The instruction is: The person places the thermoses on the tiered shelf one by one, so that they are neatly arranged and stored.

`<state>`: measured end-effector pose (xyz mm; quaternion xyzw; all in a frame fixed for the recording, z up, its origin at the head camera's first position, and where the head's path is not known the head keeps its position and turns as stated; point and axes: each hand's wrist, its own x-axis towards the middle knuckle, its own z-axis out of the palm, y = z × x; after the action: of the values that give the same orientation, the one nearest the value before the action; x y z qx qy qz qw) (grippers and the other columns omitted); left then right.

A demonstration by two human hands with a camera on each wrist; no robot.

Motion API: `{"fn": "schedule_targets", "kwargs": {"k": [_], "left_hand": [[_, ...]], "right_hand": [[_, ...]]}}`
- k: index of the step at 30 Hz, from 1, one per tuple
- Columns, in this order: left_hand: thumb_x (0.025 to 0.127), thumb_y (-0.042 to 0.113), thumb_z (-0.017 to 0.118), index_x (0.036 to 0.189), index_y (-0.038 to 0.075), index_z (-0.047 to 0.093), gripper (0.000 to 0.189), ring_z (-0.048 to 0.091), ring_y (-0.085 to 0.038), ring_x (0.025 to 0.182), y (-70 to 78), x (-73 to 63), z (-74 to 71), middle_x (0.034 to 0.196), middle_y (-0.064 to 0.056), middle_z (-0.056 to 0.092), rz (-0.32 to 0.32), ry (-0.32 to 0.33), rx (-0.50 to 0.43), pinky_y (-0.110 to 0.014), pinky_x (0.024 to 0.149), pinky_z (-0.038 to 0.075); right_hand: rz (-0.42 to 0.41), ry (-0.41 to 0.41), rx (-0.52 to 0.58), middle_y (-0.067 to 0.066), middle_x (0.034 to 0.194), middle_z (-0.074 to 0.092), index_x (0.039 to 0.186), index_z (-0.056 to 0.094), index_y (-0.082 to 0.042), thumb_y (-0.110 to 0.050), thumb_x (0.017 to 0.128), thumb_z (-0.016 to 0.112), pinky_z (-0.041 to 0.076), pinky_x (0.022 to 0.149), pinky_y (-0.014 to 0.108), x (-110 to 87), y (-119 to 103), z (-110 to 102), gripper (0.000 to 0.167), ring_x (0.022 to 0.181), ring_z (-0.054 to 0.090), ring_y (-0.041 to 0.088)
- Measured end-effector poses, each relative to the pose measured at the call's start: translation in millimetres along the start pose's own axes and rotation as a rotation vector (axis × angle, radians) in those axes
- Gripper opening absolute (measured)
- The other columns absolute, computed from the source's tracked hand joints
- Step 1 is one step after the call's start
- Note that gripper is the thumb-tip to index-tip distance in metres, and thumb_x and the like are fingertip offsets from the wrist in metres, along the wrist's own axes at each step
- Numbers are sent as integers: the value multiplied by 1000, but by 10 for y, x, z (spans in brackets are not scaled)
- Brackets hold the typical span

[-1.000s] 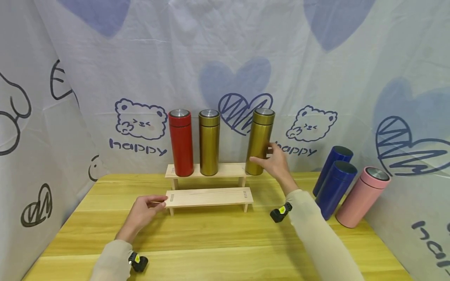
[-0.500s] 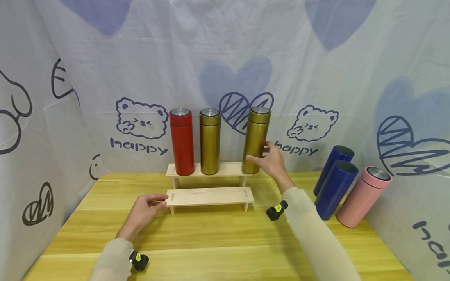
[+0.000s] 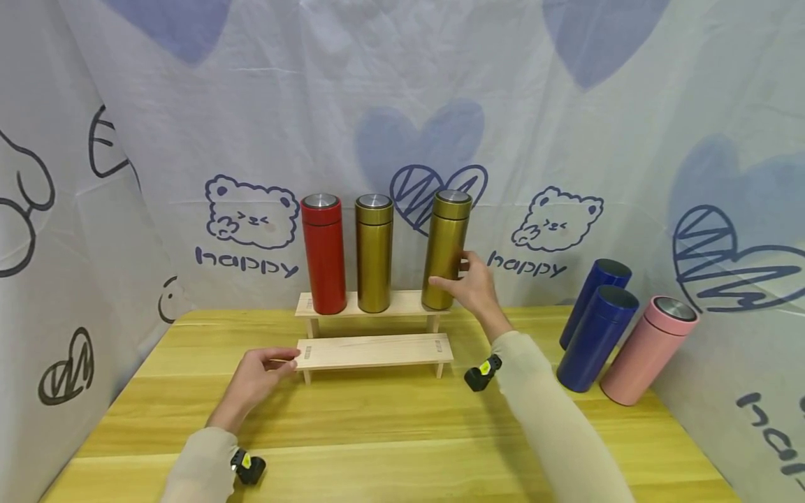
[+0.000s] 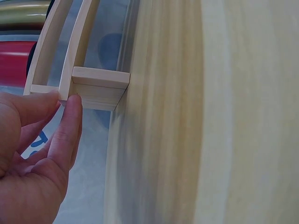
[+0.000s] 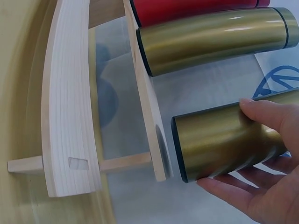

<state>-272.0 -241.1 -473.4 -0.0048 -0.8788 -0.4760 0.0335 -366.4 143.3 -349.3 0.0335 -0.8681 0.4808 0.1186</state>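
Your right-hand grip has thumb and fingers wrapped round the tall gold metallic cylindrical bottle, held at the right end of the upper tier of the pale wooden 2-tier stand; the right wrist view shows its dark base just off the plank. Your left-hand grip pinches the left end of the lower tier (a useful anchor, so steady it without pulling). To place the bottle well, bring the whole base inside the plank's end, then lower it upright until it sits flat. Line it up with the matching gold bottle and the glossy red cylindrical bottle, leaving space beside the nearer of those 2. Loosen your fingers only once the base bears fully; a tilted landing could rock the stand.
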Motion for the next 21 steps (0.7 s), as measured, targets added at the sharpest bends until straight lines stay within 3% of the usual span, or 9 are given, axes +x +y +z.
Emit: {"fn": "schedule_targets", "kwargs": {"k": [21], "left_hand": [[100,11,66,126,5,73,27,68,-30,114,19,-15,6,131,-19,71,-8,4,2,-23,81,52]], "right_hand": [[-17,-10,20,21,141,59,147,47,-3,-27,82,88,51,104,50,30,-33,149,80,123,60,37]]}}
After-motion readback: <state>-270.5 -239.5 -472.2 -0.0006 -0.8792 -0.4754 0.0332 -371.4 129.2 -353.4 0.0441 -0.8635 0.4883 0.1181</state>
